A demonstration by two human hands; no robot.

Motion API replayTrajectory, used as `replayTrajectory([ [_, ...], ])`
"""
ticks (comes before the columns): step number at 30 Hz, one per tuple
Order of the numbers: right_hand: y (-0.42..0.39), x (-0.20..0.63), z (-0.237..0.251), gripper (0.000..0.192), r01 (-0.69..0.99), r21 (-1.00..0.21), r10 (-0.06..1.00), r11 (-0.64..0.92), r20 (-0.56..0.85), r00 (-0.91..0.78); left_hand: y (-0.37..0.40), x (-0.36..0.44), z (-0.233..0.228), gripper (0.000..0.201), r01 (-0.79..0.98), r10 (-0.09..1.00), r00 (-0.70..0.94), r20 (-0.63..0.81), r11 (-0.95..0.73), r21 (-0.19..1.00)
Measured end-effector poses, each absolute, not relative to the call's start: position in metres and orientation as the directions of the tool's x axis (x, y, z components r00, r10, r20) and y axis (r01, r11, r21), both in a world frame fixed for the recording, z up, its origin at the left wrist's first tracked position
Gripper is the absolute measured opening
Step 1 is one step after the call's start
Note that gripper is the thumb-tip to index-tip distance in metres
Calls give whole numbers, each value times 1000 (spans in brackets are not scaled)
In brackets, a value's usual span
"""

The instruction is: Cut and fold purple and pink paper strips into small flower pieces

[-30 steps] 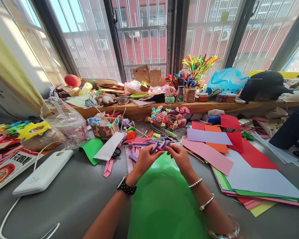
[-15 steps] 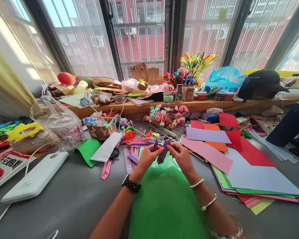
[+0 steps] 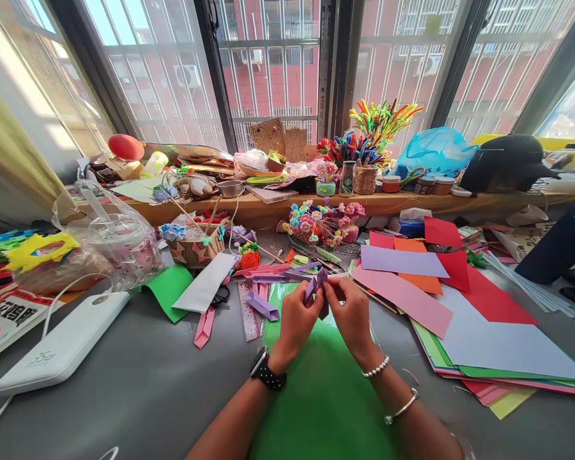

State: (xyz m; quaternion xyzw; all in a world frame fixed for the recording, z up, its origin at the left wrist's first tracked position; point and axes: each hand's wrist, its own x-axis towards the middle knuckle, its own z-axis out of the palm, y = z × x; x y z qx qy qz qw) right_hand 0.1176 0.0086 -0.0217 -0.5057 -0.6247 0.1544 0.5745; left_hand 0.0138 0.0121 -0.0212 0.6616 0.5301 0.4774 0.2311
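Two hands pinch one folded purple paper piece (image 3: 316,285) above a green sheet (image 3: 316,383); the left hand (image 3: 297,319) grips its left side, the right hand (image 3: 349,313) its right. Loose purple strips (image 3: 263,305) lie at nine o'clock; stacked coloured paper (image 3: 498,338) spreads at three o'clock.

Our left hand (image 3: 298,316) has a black watch with a dotted strap at its wrist; our right hand (image 3: 351,314) has a pearl bracelet and a silver bangle below it; forearms bare

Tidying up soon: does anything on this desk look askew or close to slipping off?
The stack of coloured paper sheets is fanned out crookedly. A pink folded strip lies loose on the grey table. Nothing visibly hangs over an edge.
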Motion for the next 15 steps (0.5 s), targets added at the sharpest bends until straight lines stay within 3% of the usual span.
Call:
replayTrajectory([
  [4,8,117,-21,19,502,-741,792,445,587,165,11,13,-21,23,511,916,-34,400,-328,795],
  [15,13,121,-21,19,416,-802,871,429,489,45,21,1,-16,28,234,943,-107,316,-285,929],
])
